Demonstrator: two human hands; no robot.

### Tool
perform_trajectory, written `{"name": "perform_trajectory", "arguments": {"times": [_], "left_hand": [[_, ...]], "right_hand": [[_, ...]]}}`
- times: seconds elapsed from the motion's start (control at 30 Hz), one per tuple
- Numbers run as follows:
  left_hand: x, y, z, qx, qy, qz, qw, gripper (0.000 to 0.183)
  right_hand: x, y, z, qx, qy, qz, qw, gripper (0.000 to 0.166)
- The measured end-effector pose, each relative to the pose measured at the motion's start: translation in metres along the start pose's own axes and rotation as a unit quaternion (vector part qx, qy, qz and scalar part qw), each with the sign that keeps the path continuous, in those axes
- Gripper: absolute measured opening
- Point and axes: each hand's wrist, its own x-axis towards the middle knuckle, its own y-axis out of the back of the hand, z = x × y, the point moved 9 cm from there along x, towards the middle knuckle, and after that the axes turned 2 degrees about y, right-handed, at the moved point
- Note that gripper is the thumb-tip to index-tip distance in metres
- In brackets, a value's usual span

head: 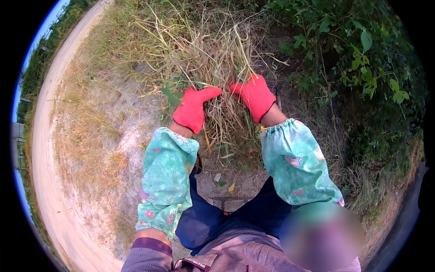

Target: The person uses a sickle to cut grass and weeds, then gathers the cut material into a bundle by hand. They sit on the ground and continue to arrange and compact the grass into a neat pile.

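Note:
A loose heap of cut dry grass (217,64) lies on the ground in front of me, with some green leaves mixed in. My left hand (195,107), in a red glove, reaches into the near left side of the heap, its thumb stretched towards the middle. On the right side, my right hand (255,97), in a matching glove, is bent around stalks that stick up past its knuckles. The fingertips of the left hand are hidden under grass, so its grip does not show. Green patterned sleeve covers (166,173) are on both forearms.
Green leafy bushes (353,61) crowd the right side. Sandy ground with short dry grass (91,136) lies to the left, and beyond it curves a pale dirt road (46,132). A dark thin object (278,95) stands just right of my right hand. Fallen leaves (231,187) lie between my legs.

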Motion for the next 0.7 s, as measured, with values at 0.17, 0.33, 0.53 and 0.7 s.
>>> {"name": "perform_trajectory", "arguments": {"times": [0.17, 0.33, 0.53, 0.7], "left_hand": [[-0.003, 0.004, 0.008, -0.040, -0.035, 0.009, 0.999, 0.018], [0.001, 0.025, 0.014, -0.090, -0.057, 0.037, 0.994, 0.021], [-0.002, 0.019, 0.013, -0.062, -0.011, 0.011, 0.998, 0.019], [0.001, 0.012, 0.011, -0.035, -0.035, 0.019, 0.999, 0.018]], "right_hand": [[0.009, 0.019, 0.009, 0.037, -0.036, 0.047, 0.998, 0.020], [0.020, 0.066, 0.009, 0.120, 0.005, 0.140, 0.983, 0.020], [0.013, 0.038, 0.006, 0.164, -0.021, 0.050, 0.985, 0.019], [-0.001, -0.006, 0.002, 0.170, -0.028, -0.044, 0.984, 0.025]]}}
